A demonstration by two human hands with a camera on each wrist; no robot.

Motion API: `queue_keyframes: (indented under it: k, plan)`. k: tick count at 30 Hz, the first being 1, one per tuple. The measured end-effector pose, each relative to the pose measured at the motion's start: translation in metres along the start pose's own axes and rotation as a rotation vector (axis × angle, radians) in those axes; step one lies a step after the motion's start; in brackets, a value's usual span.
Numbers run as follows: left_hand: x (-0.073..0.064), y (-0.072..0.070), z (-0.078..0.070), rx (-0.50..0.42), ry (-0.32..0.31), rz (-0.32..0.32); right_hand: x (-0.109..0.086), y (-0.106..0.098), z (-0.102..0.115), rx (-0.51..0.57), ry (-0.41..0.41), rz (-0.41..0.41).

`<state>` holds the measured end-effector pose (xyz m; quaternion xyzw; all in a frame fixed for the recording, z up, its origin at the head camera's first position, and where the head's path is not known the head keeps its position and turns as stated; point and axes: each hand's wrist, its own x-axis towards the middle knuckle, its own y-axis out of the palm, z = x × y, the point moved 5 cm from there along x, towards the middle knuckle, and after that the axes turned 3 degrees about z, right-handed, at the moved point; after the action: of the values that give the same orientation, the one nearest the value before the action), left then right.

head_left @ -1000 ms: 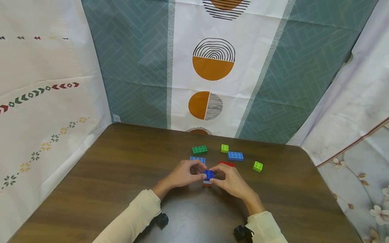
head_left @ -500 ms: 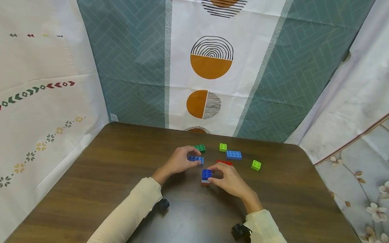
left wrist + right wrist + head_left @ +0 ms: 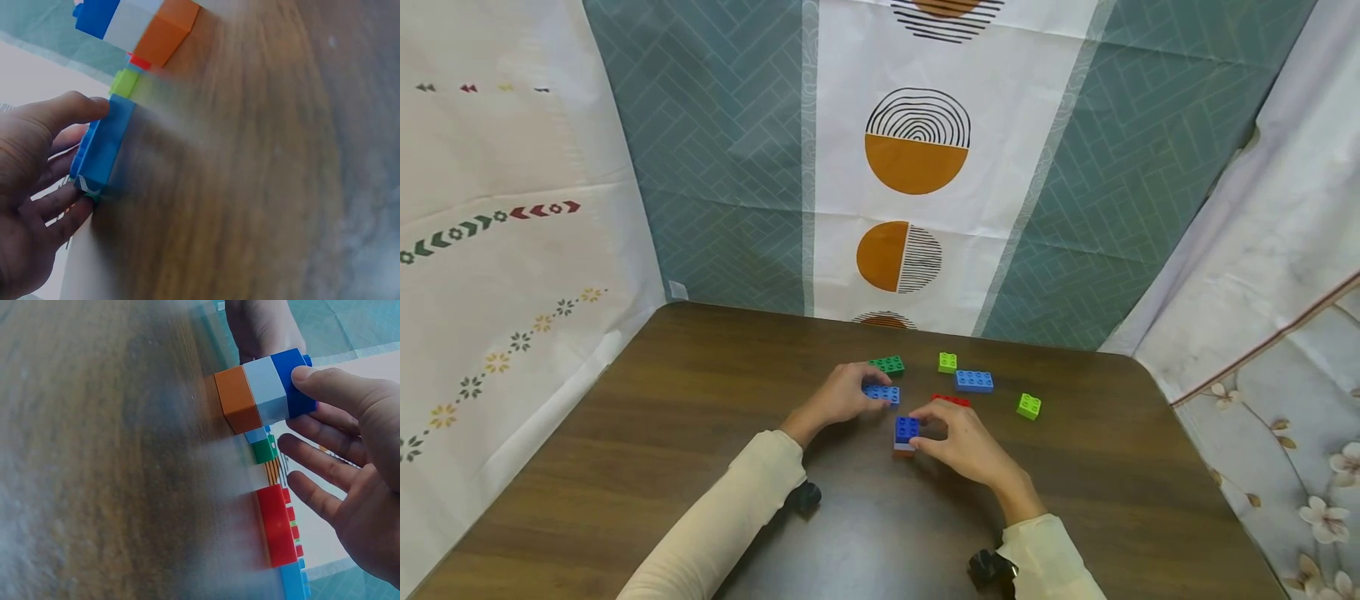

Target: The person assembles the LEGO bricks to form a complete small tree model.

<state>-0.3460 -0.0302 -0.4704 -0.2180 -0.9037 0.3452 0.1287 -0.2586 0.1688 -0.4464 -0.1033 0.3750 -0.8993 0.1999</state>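
Note:
My right hand [image 3: 966, 437] pinches the dark blue brick [image 3: 907, 429] at the top of a small stack between thumb and index finger. Below that brick come a pale blue-white brick [image 3: 265, 390] and an orange brick [image 3: 237, 399] at the bottom. Its other fingers stay loosely extended, as the right wrist view shows. My left hand [image 3: 842, 393] is round a long blue brick [image 3: 106, 147] on the table, thumb at the near edge and fingers along the far side. The index fingertip is hidden behind the brick in the left wrist view.
Behind the hands lie a green brick [image 3: 889, 365], a lime brick [image 3: 947, 362], another long blue brick [image 3: 974, 381] and a red brick [image 3: 951, 401]. A second lime brick [image 3: 1028, 406] is farther right. Patterned cloths hang around the brown table [image 3: 715, 375].
My left hand has left the stack and moved left and away to the long blue brick. The right hand keeps hold of the stack's top brick.

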Motion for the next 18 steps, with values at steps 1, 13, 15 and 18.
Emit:
queue_keyframes:
  k: [1,13,15,18]
  plan:
    - [0.0006,0.0008,0.0009,0.009,-0.003,0.002,-0.0001,-0.0001,0.0001,0.0,0.001,0.0]
    - [0.0019,0.0025,0.0072,0.024,-0.039,0.013,0.0019,0.0002,0.0021,0.007,-0.017,-0.001]
    - [0.0011,0.0031,0.0074,0.024,-0.032,0.015,0.0013,0.0004,0.0014,0.004,-0.01,-0.001]
    - [-0.0022,0.0016,0.0053,0.011,-0.02,0.009,0.0002,0.0006,0.0006,0.003,-0.007,-0.001]
